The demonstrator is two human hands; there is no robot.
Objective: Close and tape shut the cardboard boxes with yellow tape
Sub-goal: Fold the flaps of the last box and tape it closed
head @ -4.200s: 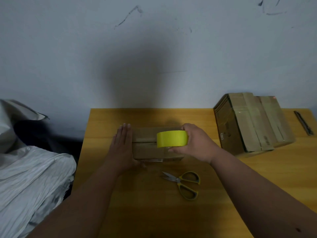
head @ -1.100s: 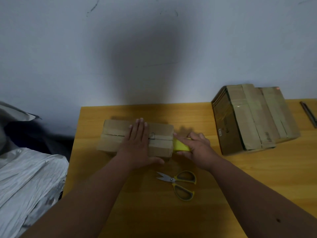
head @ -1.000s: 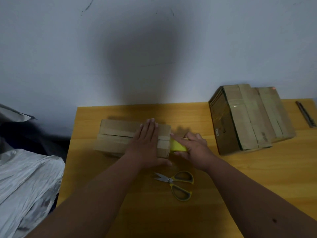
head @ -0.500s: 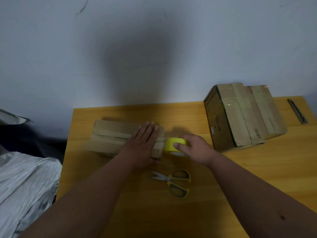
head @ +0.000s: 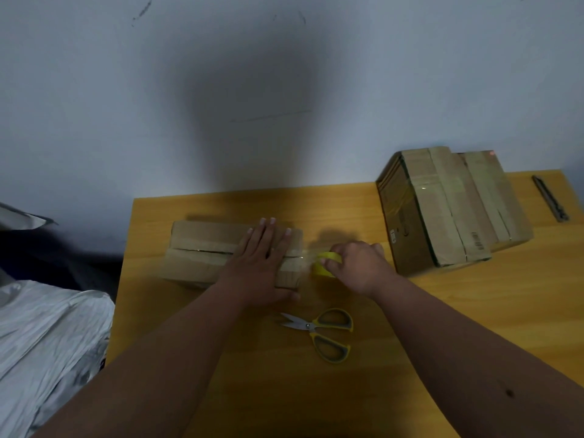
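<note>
A flat cardboard box (head: 202, 248) lies on the wooden table (head: 474, 311), its top flaps closed with a seam running left to right. My left hand (head: 262, 257) presses flat on the box's right end, fingers straight. Just right of the box, my right hand (head: 360, 263) grips the yellow tape roll (head: 325, 263). A short, faint strip of tape seems to stretch from the roll to the box's right edge.
Yellow-handled scissors (head: 322, 330) lie on the table in front of the box. A stack of taped cardboard boxes (head: 448, 207) stands at the back right, with a dark utility knife (head: 550, 197) beyond it. Crumpled grey fabric (head: 47, 343) lies off the table's left edge.
The box has been turned lengthwise and shifted left. My left hand slid to its right end. My right hand brought the roll off the box and moved it a little rightward.
</note>
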